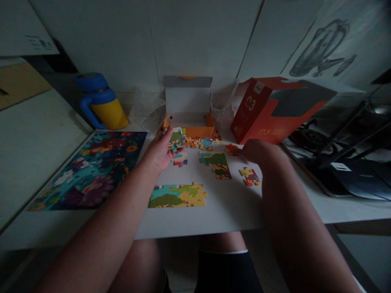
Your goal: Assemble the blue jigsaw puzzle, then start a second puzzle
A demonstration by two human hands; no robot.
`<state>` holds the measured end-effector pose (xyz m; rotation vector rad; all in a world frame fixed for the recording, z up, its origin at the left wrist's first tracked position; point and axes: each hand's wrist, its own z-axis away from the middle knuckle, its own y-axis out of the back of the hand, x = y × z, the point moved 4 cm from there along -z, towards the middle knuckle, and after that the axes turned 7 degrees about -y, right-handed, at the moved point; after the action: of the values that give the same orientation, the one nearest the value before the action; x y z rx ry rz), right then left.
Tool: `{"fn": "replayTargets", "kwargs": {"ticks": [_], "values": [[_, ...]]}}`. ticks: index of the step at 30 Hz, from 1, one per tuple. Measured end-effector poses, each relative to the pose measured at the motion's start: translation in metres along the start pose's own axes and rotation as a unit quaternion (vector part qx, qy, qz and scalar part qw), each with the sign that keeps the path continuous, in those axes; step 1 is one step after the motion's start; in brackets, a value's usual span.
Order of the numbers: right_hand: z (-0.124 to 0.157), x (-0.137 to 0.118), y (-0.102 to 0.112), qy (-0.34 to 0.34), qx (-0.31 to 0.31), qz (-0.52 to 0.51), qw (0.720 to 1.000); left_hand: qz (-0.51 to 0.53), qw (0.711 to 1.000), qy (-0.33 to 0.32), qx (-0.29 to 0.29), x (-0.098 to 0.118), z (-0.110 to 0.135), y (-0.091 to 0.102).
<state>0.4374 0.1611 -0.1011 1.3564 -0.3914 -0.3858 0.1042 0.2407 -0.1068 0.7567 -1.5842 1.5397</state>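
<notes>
My left hand (pixel 163 150) grips some puzzle pieces (pixel 177 138), green and white on the face, with the thumb on top. My right hand (pixel 253 151) has its fingertips at an orange puzzle piece (pixel 232 149) on the table; the hand's back hides part of the grip. Between the hands lie a joined section with a tree (pixel 217 162), a blue animal piece (pixel 205 144) and an orange animal piece (pixel 192 142). Below my left hand is a red and white piece (pixel 180 159). Nearer me rests a joined strip with a crocodile (pixel 179 195). Another joined bit (pixel 250 176) sits at the right.
An open box (pixel 200 131) stands at the back with its lid raised. Left are a finished-looking dark picture (pixel 100 162) and a blue and yellow jug (pixel 106 110). Right are a large orange box (pixel 265 118) and a gas stove (pixel 317 142). Clear plastic wrapping (pixel 148 108) lies behind.
</notes>
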Motion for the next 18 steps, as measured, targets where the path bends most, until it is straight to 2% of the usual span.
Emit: {"fn": "replayTargets", "kwargs": {"ticks": [4, 8, 11, 14, 16, 18], "values": [[0.006, -0.015, -0.003, -0.021, 0.026, 0.002, 0.999, 0.007, 1.000, 0.006, 0.011, -0.001, 0.000, 0.001], [0.003, -0.018, -0.005, -0.026, -0.038, -0.006, 0.999, 0.006, 1.000, 0.004, 0.009, -0.001, 0.001, 0.000], [-0.002, -0.014, -0.007, -0.031, -0.044, -0.013, 0.998, 0.004, 1.000, 0.006, 0.018, -0.001, 0.001, 0.001], [0.002, -0.014, -0.003, -0.015, 0.010, -0.023, 1.000, -0.004, 1.000, 0.011, 0.022, -0.002, 0.001, 0.000], [0.012, -0.025, 0.007, 0.018, 0.093, -0.056, 0.994, -0.012, 1.000, 0.012, 0.013, -0.003, 0.002, -0.002], [0.029, -0.043, 0.020, 0.075, 0.183, -0.143, 0.970, -0.017, 1.000, 0.012, 0.003, -0.005, 0.004, -0.004]]}}
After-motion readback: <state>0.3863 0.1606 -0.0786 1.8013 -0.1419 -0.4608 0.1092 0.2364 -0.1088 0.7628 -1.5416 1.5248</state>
